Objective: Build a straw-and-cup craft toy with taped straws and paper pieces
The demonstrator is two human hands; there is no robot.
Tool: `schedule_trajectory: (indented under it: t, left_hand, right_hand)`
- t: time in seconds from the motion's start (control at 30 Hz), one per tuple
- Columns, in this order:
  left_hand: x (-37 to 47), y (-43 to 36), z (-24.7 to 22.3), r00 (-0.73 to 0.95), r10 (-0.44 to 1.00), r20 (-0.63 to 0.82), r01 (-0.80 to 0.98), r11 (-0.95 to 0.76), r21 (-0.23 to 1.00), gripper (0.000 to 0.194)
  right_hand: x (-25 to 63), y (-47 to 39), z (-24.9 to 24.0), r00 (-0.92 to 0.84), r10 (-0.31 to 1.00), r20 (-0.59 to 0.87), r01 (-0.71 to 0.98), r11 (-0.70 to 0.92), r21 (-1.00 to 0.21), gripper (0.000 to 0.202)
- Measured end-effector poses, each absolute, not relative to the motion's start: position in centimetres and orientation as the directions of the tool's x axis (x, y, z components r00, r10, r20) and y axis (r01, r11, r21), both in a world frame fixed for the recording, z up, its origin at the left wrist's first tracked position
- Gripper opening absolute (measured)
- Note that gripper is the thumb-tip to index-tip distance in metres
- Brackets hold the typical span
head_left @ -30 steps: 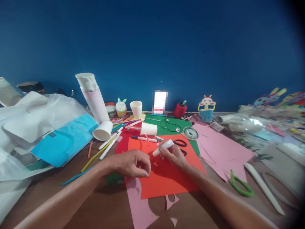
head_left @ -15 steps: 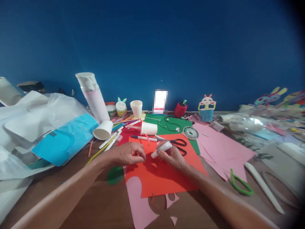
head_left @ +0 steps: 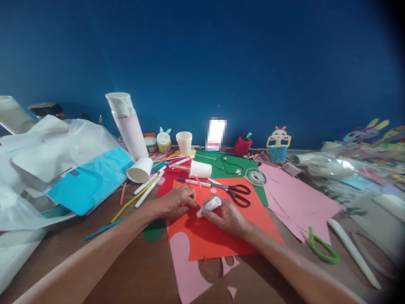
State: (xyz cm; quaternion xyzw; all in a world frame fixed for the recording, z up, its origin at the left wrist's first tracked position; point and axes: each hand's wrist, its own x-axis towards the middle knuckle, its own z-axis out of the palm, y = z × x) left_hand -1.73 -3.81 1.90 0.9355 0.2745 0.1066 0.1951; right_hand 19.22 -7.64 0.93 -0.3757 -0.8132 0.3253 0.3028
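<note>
My right hand (head_left: 226, 217) is closed around a white glue stick (head_left: 212, 204), tilted with its lower end down towards the orange paper (head_left: 234, 238). My left hand (head_left: 179, 202) hovers at the paper's left part, fingertips pinched together close to the glue stick's lower end. Whatever lies between those fingertips is too small to make out. Just beyond my right hand rest black-handled scissors (head_left: 236, 192) and a small pale pink disc (head_left: 213, 191). A white marker (head_left: 194, 182) with a dark end lies along the paper's far edge.
A white cup (head_left: 201, 169) lies on its side behind the marker, near a roll of tape (head_left: 255, 177). Cut pink paper (head_left: 183, 270) and a green circle (head_left: 154, 230) lie in front. Plastic bags (head_left: 79, 135) crowd the left; pink sheets (head_left: 303, 202) cover the right.
The glue stick has dipped lower and nearer my left fingers, which have moved in to meet it. The small pink disc now shows past my right hand. The view has shifted slightly.
</note>
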Motion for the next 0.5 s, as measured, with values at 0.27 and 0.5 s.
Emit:
schedule_trajectory:
  t: [0.27, 0.5]
  left_hand:
    - [-1.8, -3.5, 1.3, 0.837, 0.538, 0.100, 0.456, -0.787, 0.416, 0.025]
    - [-1.8, -3.4, 1.1, 0.839, 0.534, 0.108, 0.445, -0.786, 0.430, 0.028]
  right_hand:
    - [18.5, -7.8, 0.4, -0.552, 0.789, 0.271, 0.483, 0.567, -0.668, 0.016]
    - [18.3, -8.0, 1.1, -0.614, 0.736, 0.284, 0.515, 0.647, -0.563, 0.016]
